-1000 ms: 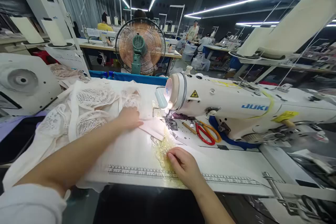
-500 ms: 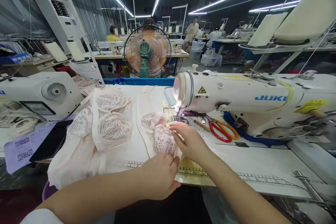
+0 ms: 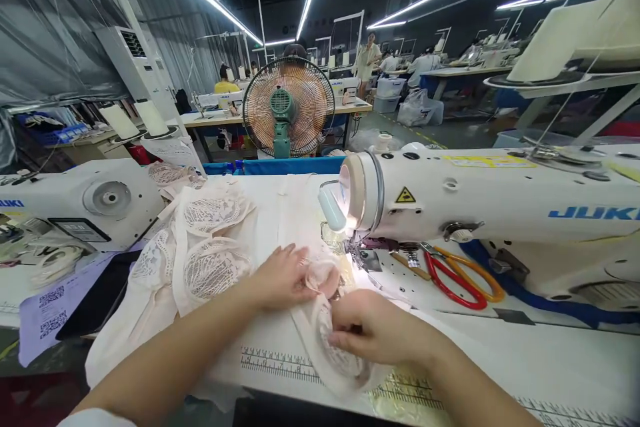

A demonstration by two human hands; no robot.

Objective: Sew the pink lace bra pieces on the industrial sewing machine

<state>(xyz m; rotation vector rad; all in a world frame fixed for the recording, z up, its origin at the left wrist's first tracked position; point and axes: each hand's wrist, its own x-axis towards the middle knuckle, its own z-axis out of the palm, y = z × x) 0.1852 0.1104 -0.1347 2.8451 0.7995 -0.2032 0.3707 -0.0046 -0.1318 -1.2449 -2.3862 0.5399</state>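
A pale pink lace bra cup piece (image 3: pixel 327 340) lies on the white sewing table (image 3: pixel 500 353) in front of the needle of the white Juki sewing machine (image 3: pixel 480 203). My left hand (image 3: pixel 283 277) rests on the upper part of the piece, with its fingers curled over the fabric. My right hand (image 3: pixel 373 330) pinches the piece's lower cup near the table's front edge. A stack of similar lace pieces (image 3: pixel 200 247) lies to the left.
Red-and-orange scissors (image 3: pixel 457 273) lie under the machine arm. A second sewing machine (image 3: pixel 85 203) stands at the left, with a black phone (image 3: pixel 97 297) and a printed sheet (image 3: pixel 47 300) beside it. A standing fan (image 3: pixel 289 107) is behind the table. Other workers sit at distant tables.
Both hands have shifted on the lace piece: my left hand moved up onto its top near the needle, and my right hand came down to its lower cup. The camera moved closer.
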